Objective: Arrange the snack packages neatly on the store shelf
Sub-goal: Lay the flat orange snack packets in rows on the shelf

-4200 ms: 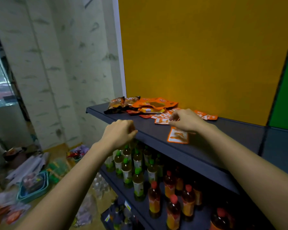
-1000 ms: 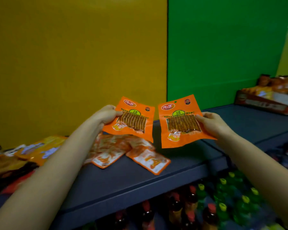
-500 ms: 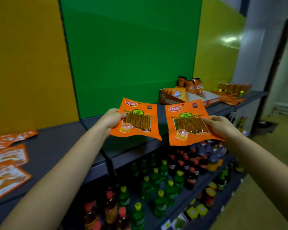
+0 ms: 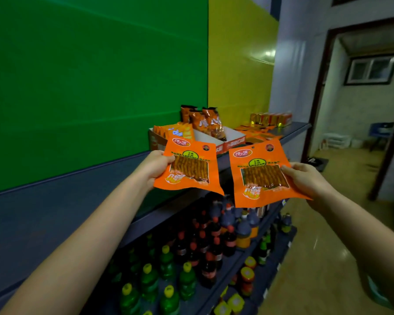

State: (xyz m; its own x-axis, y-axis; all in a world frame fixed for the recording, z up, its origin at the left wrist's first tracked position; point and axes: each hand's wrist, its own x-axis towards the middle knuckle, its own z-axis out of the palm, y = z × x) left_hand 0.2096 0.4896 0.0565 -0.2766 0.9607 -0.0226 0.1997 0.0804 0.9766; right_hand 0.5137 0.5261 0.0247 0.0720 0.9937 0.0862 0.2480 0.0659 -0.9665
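My left hand (image 4: pixel 156 165) pinches the left edge of one flat orange snack packet (image 4: pixel 191 167), held above the dark grey shelf (image 4: pixel 62 201). Another orange snack packet (image 4: pixel 263 173) of the same kind is pinched by its right edge in my right hand (image 4: pixel 305 178), out past the shelf's front edge. Both packets face me with a clear window showing brown strips. Farther along the shelf an open display box (image 4: pixel 212 138) holds upright orange packets and brown snack bags (image 4: pixel 205 120).
Loose orange packets (image 4: pixel 255 133) and a row of gold-red boxes (image 4: pixel 271 119) lie at the shelf's far end. Lower shelves carry green and dark drink bottles (image 4: pixel 191 258). A doorway (image 4: pixel 359 110) and tiled floor open to the right.
The view has swung right along the shelf, from the yellow panel past the green one. Both hands picked up a packet each and carried them toward the display box, which is now closer.
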